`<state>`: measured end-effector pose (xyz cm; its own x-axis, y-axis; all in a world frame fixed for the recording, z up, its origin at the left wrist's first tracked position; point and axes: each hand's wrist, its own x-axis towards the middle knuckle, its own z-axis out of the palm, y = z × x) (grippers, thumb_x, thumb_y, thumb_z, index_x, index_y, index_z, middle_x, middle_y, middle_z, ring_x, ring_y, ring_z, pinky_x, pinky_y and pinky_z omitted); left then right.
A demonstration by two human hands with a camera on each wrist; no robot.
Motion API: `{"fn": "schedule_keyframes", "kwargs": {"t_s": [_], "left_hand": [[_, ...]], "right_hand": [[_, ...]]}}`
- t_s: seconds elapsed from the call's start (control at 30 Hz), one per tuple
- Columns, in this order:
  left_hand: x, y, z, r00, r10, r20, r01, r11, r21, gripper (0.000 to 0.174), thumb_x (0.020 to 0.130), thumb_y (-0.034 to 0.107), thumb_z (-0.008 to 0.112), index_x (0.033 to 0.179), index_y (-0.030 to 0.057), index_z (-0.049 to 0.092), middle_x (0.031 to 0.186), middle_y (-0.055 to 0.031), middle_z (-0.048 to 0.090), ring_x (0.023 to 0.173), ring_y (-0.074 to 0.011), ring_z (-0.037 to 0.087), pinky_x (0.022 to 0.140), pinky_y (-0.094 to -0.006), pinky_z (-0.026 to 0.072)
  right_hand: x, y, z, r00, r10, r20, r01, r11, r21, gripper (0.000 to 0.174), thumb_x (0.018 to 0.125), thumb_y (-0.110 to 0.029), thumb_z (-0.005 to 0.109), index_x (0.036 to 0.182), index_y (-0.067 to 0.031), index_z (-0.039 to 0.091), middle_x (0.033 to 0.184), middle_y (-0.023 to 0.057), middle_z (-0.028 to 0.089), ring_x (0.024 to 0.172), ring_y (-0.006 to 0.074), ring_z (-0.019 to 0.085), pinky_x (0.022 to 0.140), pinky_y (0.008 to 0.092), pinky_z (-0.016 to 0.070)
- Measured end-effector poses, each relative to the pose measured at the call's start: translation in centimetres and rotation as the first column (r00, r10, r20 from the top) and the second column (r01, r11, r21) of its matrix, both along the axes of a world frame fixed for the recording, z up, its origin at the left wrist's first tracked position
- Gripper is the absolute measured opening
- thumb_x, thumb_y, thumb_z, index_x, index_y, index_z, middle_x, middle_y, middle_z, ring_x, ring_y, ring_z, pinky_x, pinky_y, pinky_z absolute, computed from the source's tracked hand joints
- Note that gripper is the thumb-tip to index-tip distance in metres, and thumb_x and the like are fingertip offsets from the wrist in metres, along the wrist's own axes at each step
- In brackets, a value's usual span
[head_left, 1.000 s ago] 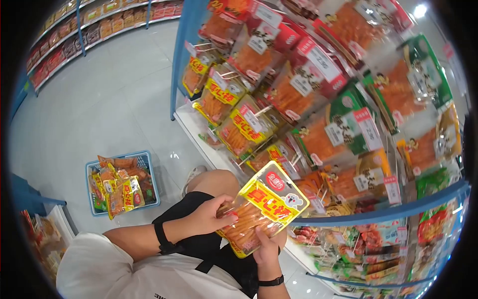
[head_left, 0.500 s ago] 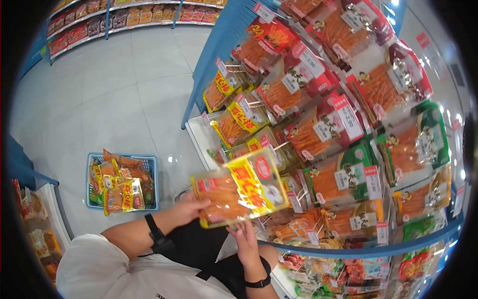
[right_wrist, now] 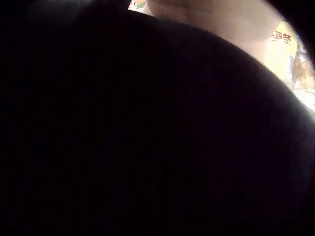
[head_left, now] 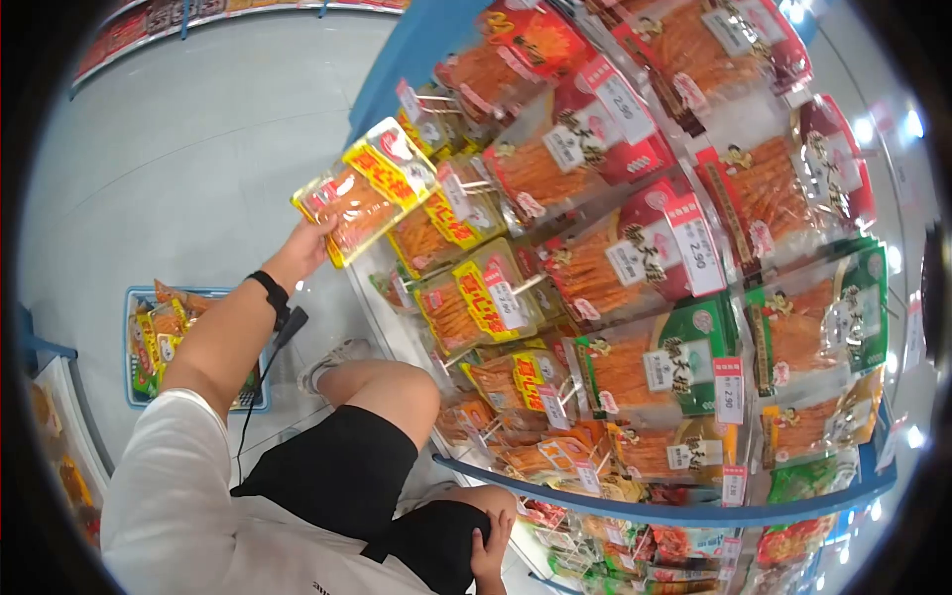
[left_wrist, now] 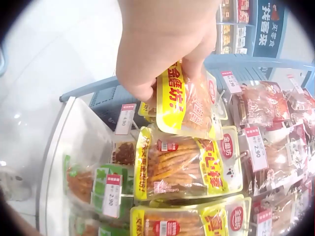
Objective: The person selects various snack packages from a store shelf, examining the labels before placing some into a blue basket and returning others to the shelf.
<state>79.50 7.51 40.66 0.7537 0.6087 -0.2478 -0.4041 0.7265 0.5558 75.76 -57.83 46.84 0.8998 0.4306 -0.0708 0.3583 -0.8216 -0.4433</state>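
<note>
In the head view my left hand (head_left: 308, 248) pinches the lower left corner of a yellow snack packet (head_left: 365, 194), held up tilted in front of the rack's left edge. The left wrist view has my left hand (left_wrist: 170, 54) above that packet (left_wrist: 183, 101), with similar yellow packets (left_wrist: 179, 162) hanging on hooks just below. My right hand (head_left: 489, 551) rests on the knee, fingers extended on the black shorts (head_left: 342, 461). Almost all of the right wrist view is dark, with a strip of skin along its top.
A blue basket (head_left: 129, 347) with several packets stands on the floor at the left, partly behind the left arm. Rows of red, green and orange packets (head_left: 654, 362) hang to the right. A blue rail (head_left: 684, 511) curves across the rack's lower front.
The left hand has carried the packet up and to the left, towards the rack's left edge. My right hand has left the packet and come down onto the knee.
</note>
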Motion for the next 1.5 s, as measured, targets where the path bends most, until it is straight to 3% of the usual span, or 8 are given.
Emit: {"fn": "schedule_keyframes", "kwargs": {"t_s": [0.27, 0.53, 1.1, 1.2, 1.27, 1.3, 1.47, 1.5], "left_hand": [[5.6, 2.7, 0.6, 0.984, 0.094, 0.149, -0.094, 0.996, -0.01, 0.049, 0.088, 0.018, 0.067, 0.132, 0.0142, 0.045, 0.127, -0.0041, 0.057, 0.114, -0.0203, 0.058, 0.098, -0.0376, 0.0482], [7.1, 5.2, -1.0, 0.976, 0.101, 0.194, -0.087, 0.993, -0.08, 0.041, 0.093, 0.02, 0.06, 0.129, 0.006, 0.046, 0.126, -0.0081, 0.057, 0.114, -0.022, 0.057, 0.1, -0.0373, 0.0465], [7.5, 7.0, -0.7, 0.999, 0.02, 0.048, -0.018, 0.999, -0.045, 0.037, 0.096, 0.019, 0.055, 0.129, 0.0072, 0.045, 0.12, -0.0092, 0.06, 0.109, -0.0208, 0.061, 0.094, -0.0365, 0.0505], [7.5, 7.3, -0.8, 1.0, 0.008, -0.016, -0.009, 1.0, -0.022, 0.05, 0.092, 0.031, 0.062, 0.131, 0.0069, 0.044, 0.126, -0.0112, 0.055, 0.113, -0.0241, 0.057, 0.095, -0.0415, 0.048], [7.1, 6.6, -0.1, 0.806, 0.039, -0.591, -0.081, 0.996, -0.044, 0.07, 0.084, 0.046, 0.068, 0.135, 0.006, 0.042, 0.133, -0.0134, 0.048, 0.119, -0.0295, 0.05, 0.097, -0.0475, 0.0428], [6.2, 6.8, -1.8, 0.796, 0.02, -0.606, -0.026, 1.0, -0.002, 0.079, 0.08, 0.053, 0.069, 0.137, 0.0067, 0.041, 0.137, -0.0142, 0.043, 0.121, -0.0328, 0.044, 0.098, -0.0496, 0.0386], [-0.9, 6.9, -9.4, 0.574, 0.045, -0.818, 0.048, 0.995, 0.088, 0.063, 0.085, 0.042, 0.065, 0.134, 0.0085, 0.046, 0.131, -0.0104, 0.048, 0.117, -0.0285, 0.048, 0.095, -0.0468, 0.0405], [-3.7, 6.7, -10.8, 0.507, 0.033, -0.861, 0.148, 0.981, 0.125, 0.058, 0.085, 0.04, 0.064, 0.131, 0.0067, 0.049, 0.128, -0.0096, 0.05, 0.114, -0.027, 0.049, 0.092, -0.0462, 0.0419]], "right_hand": [[-0.8, 0.1, 1.2, 0.997, -0.074, 0.006, 0.074, 0.997, -0.001, 0.048, 0.083, -0.019, 0.063, 0.129, -0.0083, 0.054, 0.145, 0.026, 0.034, 0.136, 0.0484, 0.025, 0.112, 0.0511, 0.021], [-1.1, -0.4, 1.4, 0.996, -0.084, 0.016, 0.084, 0.996, 0.002, 0.049, 0.083, -0.018, 0.062, 0.129, -0.0075, 0.053, 0.144, 0.0265, 0.035, 0.136, 0.0483, 0.025, 0.113, 0.0508, 0.0207], [0.1, 0.6, 0.8, 0.999, -0.046, 0.015, 0.046, 0.999, 0.001, 0.047, 0.082, -0.018, 0.062, 0.128, -0.0092, 0.055, 0.143, 0.024, 0.038, 0.136, 0.0462, 0.027, 0.113, 0.0504, 0.0215], [0.1, 0.7, 0.8, 0.999, -0.045, 0.024, 0.045, 0.999, -0.008, 0.047, 0.082, -0.018, 0.062, 0.128, -0.0091, 0.055, 0.143, 0.0239, 0.038, 0.136, 0.0461, 0.027, 0.113, 0.0506, 0.0215], [0.1, 0.6, 0.5, 0.998, -0.053, 0.022, 0.053, 0.999, 0.003, 0.047, 0.082, -0.018, 0.062, 0.128, -0.0089, 0.055, 0.144, 0.0239, 0.037, 0.136, 0.0458, 0.027, 0.113, 0.0508, 0.021], [0.1, 0.5, 0.4, 0.999, -0.05, 0.018, 0.05, 0.999, -0.002, 0.047, 0.083, -0.017, 0.061, 0.128, -0.0085, 0.055, 0.144, 0.0237, 0.037, 0.136, 0.0454, 0.027, 0.113, 0.051, 0.0201], [0.1, 0.8, 0.8, 1.0, -0.018, 0.01, 0.018, 1.0, -0.017, 0.044, 0.091, -0.023, 0.054, 0.131, -0.0048, 0.051, 0.147, 0.0208, 0.034, 0.14, 0.0409, 0.024, 0.115, 0.0491, 0.0166], [0.1, 0.6, 0.6, 1.0, -0.012, 0.022, 0.012, 1.0, -0.022, 0.044, 0.092, -0.024, 0.053, 0.131, -0.0036, 0.051, 0.148, 0.0202, 0.035, 0.14, 0.0384, 0.025, 0.115, 0.0472, 0.0163]]}}
